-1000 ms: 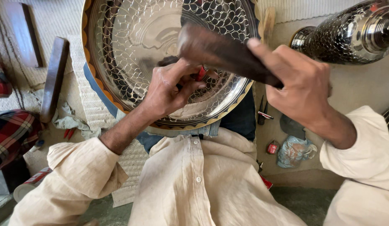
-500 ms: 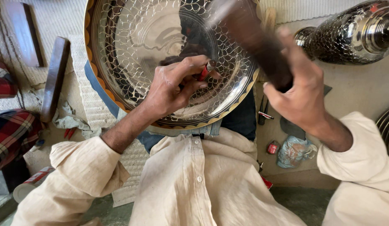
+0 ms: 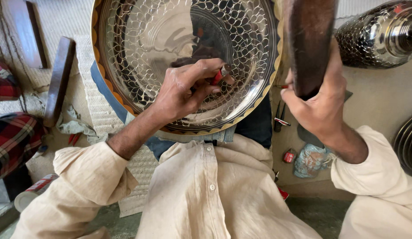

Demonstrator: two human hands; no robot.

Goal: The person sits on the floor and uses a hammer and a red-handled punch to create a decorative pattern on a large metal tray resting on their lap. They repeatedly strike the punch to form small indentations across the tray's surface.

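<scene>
A large round metal tray [image 3: 139,48] with an engraved scale pattern and a golden rim rests tilted on my lap. My left hand [image 3: 183,90] lies on its lower middle, fingers closed around a small red-handled chisel [image 3: 218,77] whose tip touches the metal. My right hand [image 3: 319,104] is raised to the right of the tray, gripping a dark wooden mallet [image 3: 308,42] held upright above the rim.
An engraved metal vase [image 3: 378,33] lies at the top right. Wooden blocks [image 3: 59,79] and a rag sit on the woven mat to the left, beside plaid cloth [image 3: 11,137]. Small tools and a crumpled blue wrapper [image 3: 310,159] lie on the floor at right.
My right hand has swung the mallet from lying across the tray to upright at the tray's right rim. My left hand stays on the chisel in about the same spot.
</scene>
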